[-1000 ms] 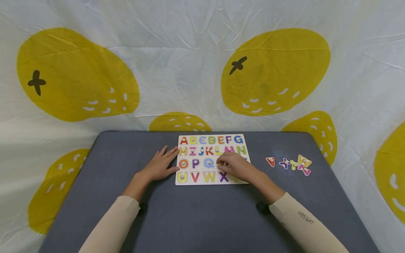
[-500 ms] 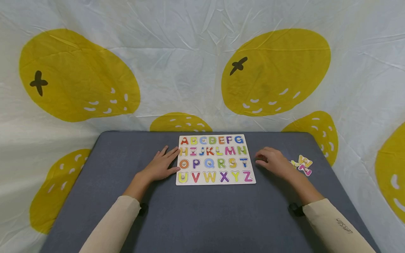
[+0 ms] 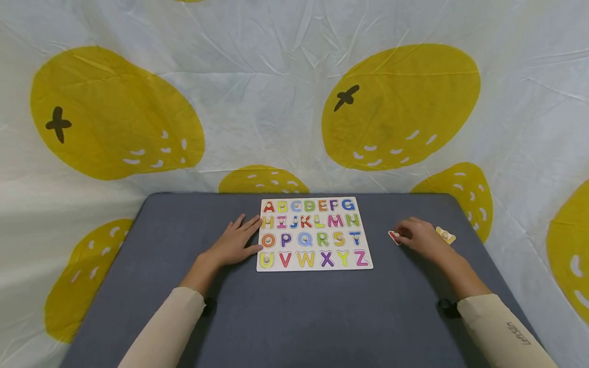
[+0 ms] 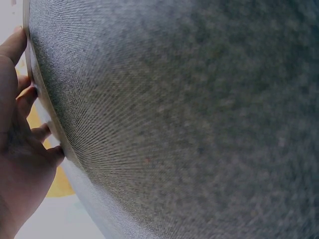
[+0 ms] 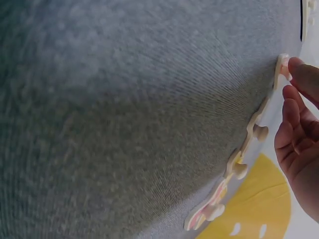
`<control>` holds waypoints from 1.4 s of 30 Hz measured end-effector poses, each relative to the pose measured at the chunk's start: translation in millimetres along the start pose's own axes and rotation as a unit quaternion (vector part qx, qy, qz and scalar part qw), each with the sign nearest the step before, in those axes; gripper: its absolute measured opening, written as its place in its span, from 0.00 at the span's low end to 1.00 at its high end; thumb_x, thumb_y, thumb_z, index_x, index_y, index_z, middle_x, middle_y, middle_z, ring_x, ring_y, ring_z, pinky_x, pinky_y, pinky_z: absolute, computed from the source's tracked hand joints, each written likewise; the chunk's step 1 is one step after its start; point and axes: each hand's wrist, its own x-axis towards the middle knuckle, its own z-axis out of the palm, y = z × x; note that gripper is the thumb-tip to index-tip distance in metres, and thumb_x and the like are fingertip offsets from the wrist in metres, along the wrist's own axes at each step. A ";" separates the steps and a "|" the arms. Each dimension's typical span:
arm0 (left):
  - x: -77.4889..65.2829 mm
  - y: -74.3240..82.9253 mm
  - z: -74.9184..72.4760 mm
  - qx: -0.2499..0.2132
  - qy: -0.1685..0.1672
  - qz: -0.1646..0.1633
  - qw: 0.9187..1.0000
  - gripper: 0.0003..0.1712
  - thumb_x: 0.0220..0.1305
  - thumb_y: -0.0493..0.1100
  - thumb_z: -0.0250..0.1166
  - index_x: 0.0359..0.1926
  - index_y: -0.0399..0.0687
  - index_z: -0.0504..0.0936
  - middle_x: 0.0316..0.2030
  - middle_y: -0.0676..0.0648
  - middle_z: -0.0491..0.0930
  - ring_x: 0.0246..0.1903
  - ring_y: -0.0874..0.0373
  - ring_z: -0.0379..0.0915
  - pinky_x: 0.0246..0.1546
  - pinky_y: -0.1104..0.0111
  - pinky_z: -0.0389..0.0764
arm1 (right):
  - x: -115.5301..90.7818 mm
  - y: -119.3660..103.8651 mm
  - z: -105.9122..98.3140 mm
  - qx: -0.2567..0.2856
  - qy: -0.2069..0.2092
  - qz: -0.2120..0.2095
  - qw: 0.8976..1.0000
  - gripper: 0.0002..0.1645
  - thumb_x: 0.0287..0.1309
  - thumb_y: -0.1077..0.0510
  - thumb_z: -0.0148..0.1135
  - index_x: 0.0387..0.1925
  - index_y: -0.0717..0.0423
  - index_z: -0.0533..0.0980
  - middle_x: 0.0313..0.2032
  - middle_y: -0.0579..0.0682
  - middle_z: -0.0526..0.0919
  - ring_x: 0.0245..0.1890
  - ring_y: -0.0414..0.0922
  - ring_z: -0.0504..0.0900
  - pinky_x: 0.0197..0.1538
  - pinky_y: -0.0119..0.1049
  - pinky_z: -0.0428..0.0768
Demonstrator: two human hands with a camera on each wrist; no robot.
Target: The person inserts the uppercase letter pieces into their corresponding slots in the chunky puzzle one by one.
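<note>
A white wooden alphabet puzzle board [image 3: 294, 248] lies on the dark table. Many of its letters carry small knobs; V, W, X, Y and Z in the bottom row show none. My left hand [image 3: 234, 243] lies spread at the board's left edge, fingertips and thumb touching it. To the right of the board, my right hand [image 3: 418, 239] pinches the knob of a red letter V puzzle piece [image 3: 392, 235] with thumb and finger. The right wrist view has this piece [image 5: 280, 67] at the fingertips, low at the table surface.
A yellow letter piece [image 3: 451, 238] lies just beyond the right hand, which hides other loose pieces in the head view. In the right wrist view several knobbed pieces [image 5: 214, 211] lie in a row. A white curtain [image 3: 262, 112] with yellow fruit print hangs behind the table.
My right hand has gone from over the board to the right, to the red V piece, and now pinches it. The left hand stays at the board's edge.
</note>
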 end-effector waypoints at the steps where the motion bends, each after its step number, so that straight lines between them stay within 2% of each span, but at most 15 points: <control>1: -0.2 0.5 0.2 -0.001 0.000 0.000 1.000 0.49 0.72 0.64 0.61 0.83 0.53 0.52 0.82 0.48 0.51 0.81 0.35 0.36 0.77 0.35 0.44 | 0.1 1.4 1.1 -0.001 0.000 -0.002 1.000 0.07 0.53 0.65 0.76 0.34 0.60 0.84 0.33 0.54 0.84 0.33 0.50 0.81 0.41 0.52 0.80; 8: -1.8 3.6 1.0 -0.004 0.000 -0.002 1.000 0.49 0.72 0.63 0.62 0.83 0.52 0.52 0.82 0.47 0.51 0.81 0.35 0.37 0.77 0.35 0.44 | 1.7 4.3 5.0 0.008 0.005 -0.006 1.000 0.07 0.53 0.67 0.76 0.32 0.60 0.83 0.28 0.50 0.83 0.29 0.47 0.81 0.36 0.47 0.80; 13: -2.1 2.9 1.6 -0.002 0.003 -0.002 1.000 0.49 0.72 0.63 0.62 0.83 0.51 0.52 0.82 0.47 0.51 0.81 0.34 0.37 0.77 0.35 0.44 | 3.4 -5.3 1.5 0.017 0.006 0.008 1.000 0.06 0.55 0.65 0.75 0.34 0.60 0.84 0.28 0.48 0.83 0.29 0.45 0.80 0.36 0.44 0.79; 18: -2.5 3.4 0.7 -0.005 0.005 0.000 1.000 0.49 0.72 0.63 0.62 0.83 0.51 0.52 0.82 0.46 0.51 0.81 0.33 0.37 0.76 0.34 0.44 | 9.4 -25.9 -1.5 0.025 -0.002 0.013 1.000 0.06 0.57 0.63 0.75 0.36 0.59 0.85 0.31 0.49 0.82 0.30 0.42 0.78 0.36 0.41 0.77; 24: -2.5 3.3 0.5 -0.010 0.007 0.004 1.000 0.48 0.72 0.62 0.62 0.83 0.50 0.53 0.82 0.45 0.52 0.81 0.32 0.38 0.76 0.33 0.45 | 16.4 -53.7 4.0 0.041 0.010 -0.015 0.999 0.07 0.56 0.64 0.76 0.37 0.58 0.85 0.32 0.48 0.83 0.31 0.40 0.77 0.35 0.37 0.78; 30: -1.1 2.4 0.3 -0.002 0.000 -0.002 1.000 0.48 0.72 0.63 0.61 0.83 0.52 0.52 0.82 0.47 0.51 0.81 0.34 0.37 0.76 0.34 0.44 | 28.1 -79.3 15.6 0.069 0.001 -0.051 0.996 0.06 0.56 0.64 0.76 0.36 0.58 0.85 0.31 0.46 0.82 0.31 0.39 0.78 0.35 0.35 0.80; 37: -0.4 1.5 -0.3 0.001 0.006 0.005 1.000 0.48 0.73 0.62 0.62 0.83 0.50 0.53 0.82 0.45 0.52 0.81 0.32 0.39 0.75 0.33 0.46 | 46.1 -107.6 33.3 0.083 -0.013 -0.101 0.991 0.05 0.58 0.62 0.76 0.35 0.55 0.85 0.29 0.43 0.81 0.30 0.38 0.77 0.34 0.31 0.78; 42: 0.4 -0.2 0.5 0.003 0.005 0.003 1.000 0.48 0.73 0.63 0.61 0.83 0.51 0.52 0.82 0.46 0.51 0.81 0.33 0.38 0.76 0.34 0.45 | 57.8 -134.0 43.5 0.098 -0.036 -0.112 0.988 0.04 0.60 0.60 0.74 0.36 0.53 0.85 0.31 0.42 0.82 0.31 0.36 0.77 0.36 0.31 0.79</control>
